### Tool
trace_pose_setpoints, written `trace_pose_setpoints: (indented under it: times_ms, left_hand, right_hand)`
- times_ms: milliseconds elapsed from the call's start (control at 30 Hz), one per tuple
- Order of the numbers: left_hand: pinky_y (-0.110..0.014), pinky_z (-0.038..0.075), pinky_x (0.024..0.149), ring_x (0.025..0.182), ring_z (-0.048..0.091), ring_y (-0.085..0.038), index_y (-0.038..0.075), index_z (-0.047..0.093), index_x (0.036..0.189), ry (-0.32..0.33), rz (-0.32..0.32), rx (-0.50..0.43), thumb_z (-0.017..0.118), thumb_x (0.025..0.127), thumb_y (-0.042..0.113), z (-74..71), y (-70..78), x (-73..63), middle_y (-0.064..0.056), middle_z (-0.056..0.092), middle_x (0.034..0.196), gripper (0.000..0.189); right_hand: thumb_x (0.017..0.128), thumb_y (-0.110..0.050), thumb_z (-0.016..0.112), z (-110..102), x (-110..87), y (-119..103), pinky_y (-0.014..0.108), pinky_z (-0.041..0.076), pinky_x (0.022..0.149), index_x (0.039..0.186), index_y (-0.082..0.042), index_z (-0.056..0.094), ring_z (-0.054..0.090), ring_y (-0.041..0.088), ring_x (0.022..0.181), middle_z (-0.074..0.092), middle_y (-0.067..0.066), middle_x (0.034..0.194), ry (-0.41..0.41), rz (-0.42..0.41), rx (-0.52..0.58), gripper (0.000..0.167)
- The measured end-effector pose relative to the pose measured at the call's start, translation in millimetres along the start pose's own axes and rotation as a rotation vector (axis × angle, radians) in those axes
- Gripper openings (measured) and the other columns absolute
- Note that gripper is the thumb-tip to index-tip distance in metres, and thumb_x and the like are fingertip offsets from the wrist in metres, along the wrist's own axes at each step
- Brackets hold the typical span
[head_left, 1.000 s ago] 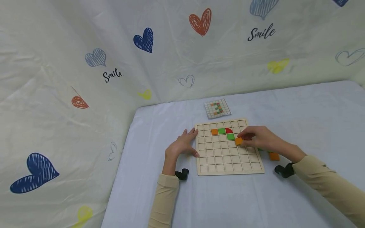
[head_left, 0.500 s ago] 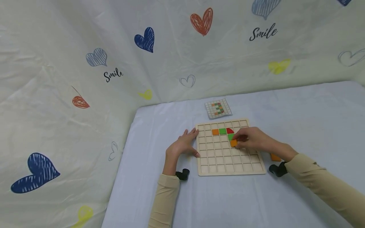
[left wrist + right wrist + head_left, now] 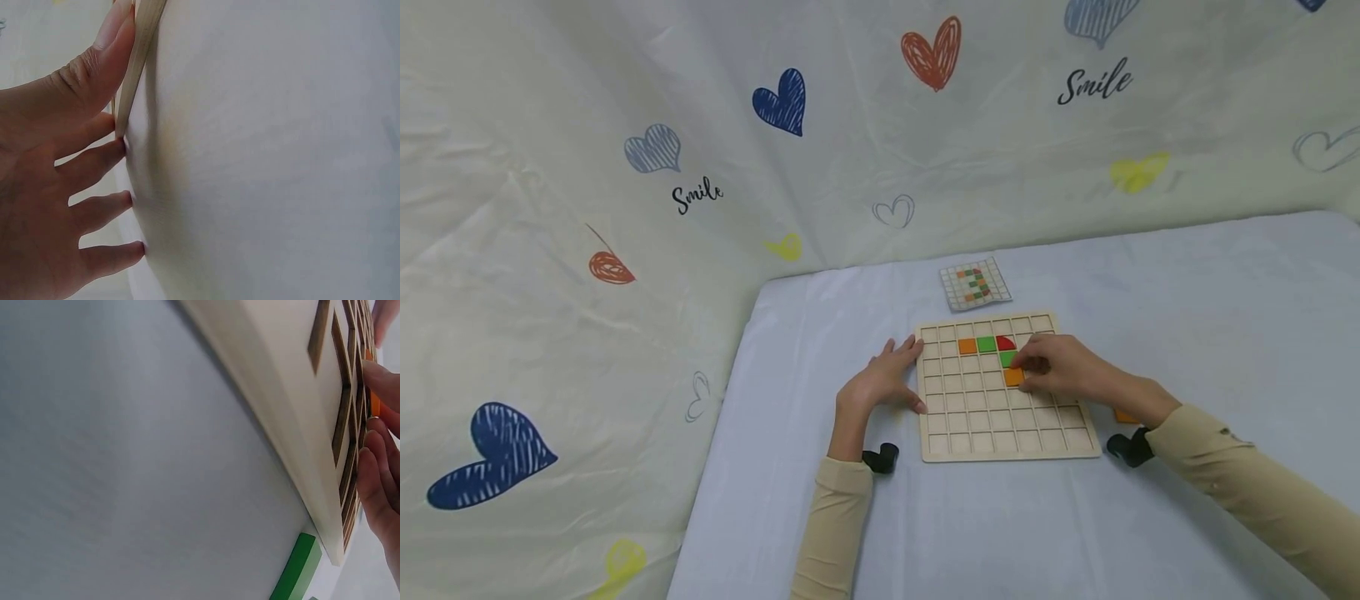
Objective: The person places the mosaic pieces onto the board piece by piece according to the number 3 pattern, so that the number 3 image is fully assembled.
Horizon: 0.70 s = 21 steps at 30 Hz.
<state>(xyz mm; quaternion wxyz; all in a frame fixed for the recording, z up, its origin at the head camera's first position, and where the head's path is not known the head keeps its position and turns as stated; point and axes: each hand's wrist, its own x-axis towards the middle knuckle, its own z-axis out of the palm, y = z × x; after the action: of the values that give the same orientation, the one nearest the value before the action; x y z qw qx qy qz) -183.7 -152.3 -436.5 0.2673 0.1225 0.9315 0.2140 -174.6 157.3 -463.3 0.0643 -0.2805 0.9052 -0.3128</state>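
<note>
Lower right of centre in the frame, the orange tile (image 3: 1013, 377) has shifted left to beneath the green tile (image 3: 1007, 359) (apparently lengthening the column); the right hand (image 3: 1063, 368) pinches it, while the left hand's (image 3: 880, 383) spread fingers touch the board (image 3: 970, 446).

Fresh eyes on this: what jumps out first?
Probably the big dark blue heart printed on the pale backdrop, lower left in the head view. Next, the bright orange, green and red tiles in the upper half of the wooden grid board. There the right hand pinches an orange tile, while the left hand touches the board's left edge.
</note>
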Motion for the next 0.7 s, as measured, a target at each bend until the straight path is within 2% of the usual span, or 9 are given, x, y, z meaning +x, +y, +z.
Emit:
trace_pose_setpoints:
  times_ms: [167,367,700]
  left_hand:
    - [-0.064,0.017,0.126,0.161,0.001,-0.029,0.021,0.024,0.165,0.003,0.005,-0.003,0.092,0.077,0.024,0.0,-0.3,0.1,0.004,0.013,0.173,0.112]
    - [-0.061,0.015,0.127,0.161,0.001,-0.029,0.021,0.023,0.166,-0.005,0.014,0.003,0.092,0.077,0.025,1.1,-1.3,1.3,0.004,0.012,0.173,0.112]
    - [-0.056,0.011,0.129,0.162,0.001,-0.029,0.019,0.023,0.166,-0.005,0.022,0.021,0.092,0.077,0.025,0.1,-2.2,3.1,0.002,0.013,0.174,0.113]
  right_hand:
    - [0.081,-0.007,0.086,-1.1,-1.5,-1.3,0.026,0.056,0.071,0.102,-0.002,0.078,0.061,0.012,0.081,0.069,0.000,0.092,0.009,-0.011,0.002,0.023]
    - [0.087,-0.004,0.079,-9.2,-7.8,-0.6,0.025,0.055,0.070,0.105,-0.002,0.077,0.062,0.011,0.082,0.073,-0.001,0.094,0.033,0.014,0.016,0.018]
    - [0.094,-0.012,0.075,-21.8,-24.4,6.0,0.021,0.050,0.064,0.104,-0.005,0.079,0.056,0.003,0.075,0.074,-0.005,0.092,0.132,0.018,0.001,0.013]
